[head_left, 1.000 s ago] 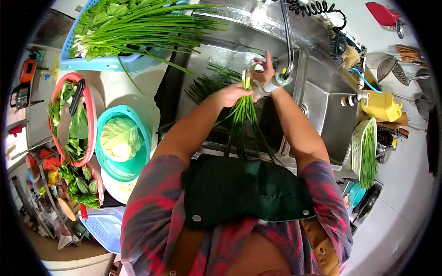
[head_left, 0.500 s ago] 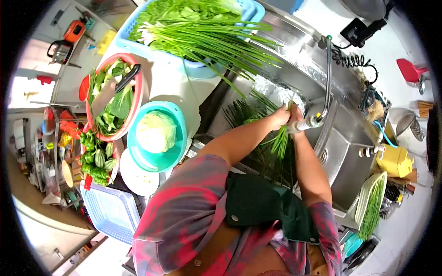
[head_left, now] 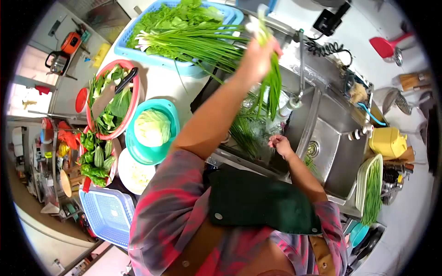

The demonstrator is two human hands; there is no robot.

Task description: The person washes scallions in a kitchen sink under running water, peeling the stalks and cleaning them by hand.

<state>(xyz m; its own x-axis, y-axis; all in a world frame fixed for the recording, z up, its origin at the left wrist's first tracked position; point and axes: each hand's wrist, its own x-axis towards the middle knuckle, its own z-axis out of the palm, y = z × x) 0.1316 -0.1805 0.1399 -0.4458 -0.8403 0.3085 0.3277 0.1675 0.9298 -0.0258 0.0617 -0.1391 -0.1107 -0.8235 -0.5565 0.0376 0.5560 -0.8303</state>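
My left hand [head_left: 258, 57] is raised above the sink's far side, closed round a bunch of green onions [head_left: 272, 87]. The white ends point up and the green leaves hang down; the hand is slightly blurred. Low over the left basin, my right hand [head_left: 281, 145] has curled fingers, and whether it holds anything is too small to tell. More dark green stalks [head_left: 244, 135] lie in that basin below. Water runs from the faucet nozzle [head_left: 290, 106] between my hands. A pile of green onions [head_left: 193, 43] rests on leafy greens in a blue basket [head_left: 120, 51].
On the left stand a red-rimmed basin [head_left: 136, 101] with greens and a knife, a teal basin [head_left: 172, 112] with a cabbage, and an empty blue basket [head_left: 110, 214]. At right are the second sink basin [head_left: 338, 138], a yellow jug [head_left: 386, 141] and a basket [head_left: 363, 184] of green stalks.
My left hand has lifted the bunch up and away from the faucet. My right hand has separated from it and moved lower. The camera view has shifted and turned.
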